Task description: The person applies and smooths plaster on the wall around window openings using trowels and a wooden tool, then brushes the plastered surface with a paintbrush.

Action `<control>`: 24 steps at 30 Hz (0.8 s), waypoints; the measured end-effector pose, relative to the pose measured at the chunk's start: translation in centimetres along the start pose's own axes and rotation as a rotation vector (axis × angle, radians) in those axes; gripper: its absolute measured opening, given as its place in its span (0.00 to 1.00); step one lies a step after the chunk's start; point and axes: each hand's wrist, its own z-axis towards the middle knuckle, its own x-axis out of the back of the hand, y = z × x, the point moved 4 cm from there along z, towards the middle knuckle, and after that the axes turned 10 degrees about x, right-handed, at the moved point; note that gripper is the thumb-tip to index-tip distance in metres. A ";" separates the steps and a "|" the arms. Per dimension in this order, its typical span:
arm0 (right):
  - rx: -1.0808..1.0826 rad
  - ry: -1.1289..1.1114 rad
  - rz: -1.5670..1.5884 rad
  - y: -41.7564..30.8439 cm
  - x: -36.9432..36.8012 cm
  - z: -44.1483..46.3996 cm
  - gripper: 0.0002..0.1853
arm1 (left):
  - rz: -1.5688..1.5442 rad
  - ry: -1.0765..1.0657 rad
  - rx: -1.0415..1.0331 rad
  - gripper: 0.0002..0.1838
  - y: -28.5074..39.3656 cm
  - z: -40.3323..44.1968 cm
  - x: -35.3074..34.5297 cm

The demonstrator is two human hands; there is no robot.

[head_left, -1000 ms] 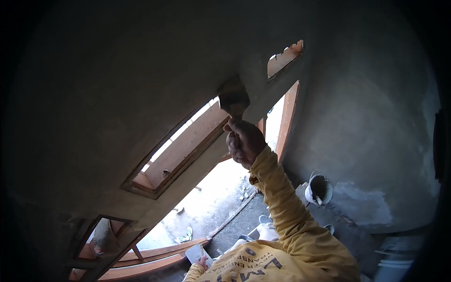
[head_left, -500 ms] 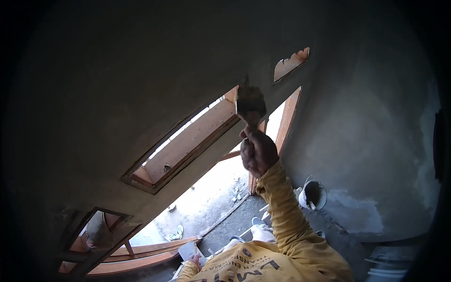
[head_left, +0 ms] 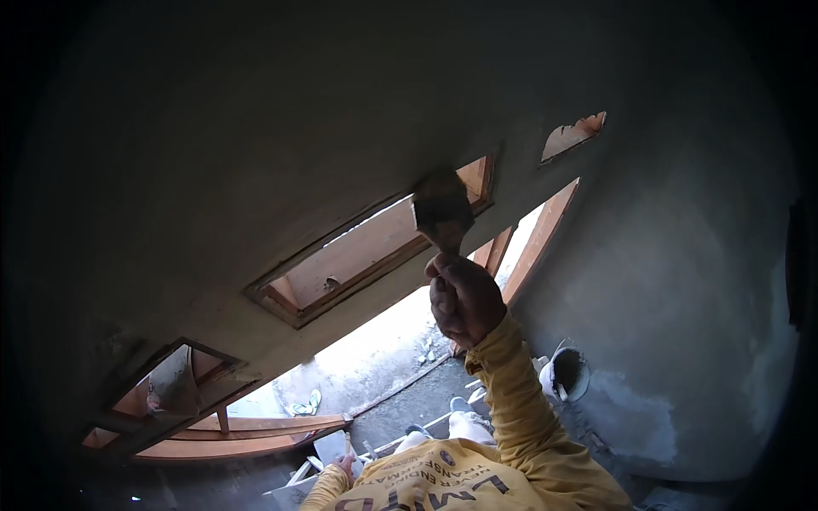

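Observation:
My right hand [head_left: 464,298] is raised in front of the wall, its fingers wrapped round the handle of a wide brush [head_left: 443,209]. The dark bristles point upward and overlap the long framed opening [head_left: 358,238] in my view; whether they touch the wall I cannot tell. Low down beside my body, my left hand [head_left: 344,462] is closed on a flat, pale, plate-like tool [head_left: 329,445]. That tool is partly hidden and its exact kind is unclear. Grey plaster [head_left: 256,128] covers the wall around the openings.
A smaller opening [head_left: 575,136] lies upper right, another [head_left: 170,379] lower left. Wooden frame pieces [head_left: 545,238] edge the bright doorway. A bucket [head_left: 566,373] stands on the floor at right. Green sandals [head_left: 307,404] lie near the doorway, and light-coloured strips lie around my feet.
My view has shifted, so the openings sit further right. The brush now overlaps the long opening further from its right end. Both hands keep their hold.

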 end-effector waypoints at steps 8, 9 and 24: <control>-0.081 -0.054 -0.145 3.7 -5.2 -2.2 0.13 | 0.121 -0.013 -0.091 0.26 1.5 -1.5 0.4; -0.083 -0.096 -0.138 4.2 -5.8 -2.5 0.12 | 0.163 -0.004 -0.137 0.26 1.8 -1.8 0.3; -0.377 -0.650 -0.259 8.3 -9.0 -5.8 0.14 | -0.063 0.027 -0.012 0.26 -1.8 -0.6 0.0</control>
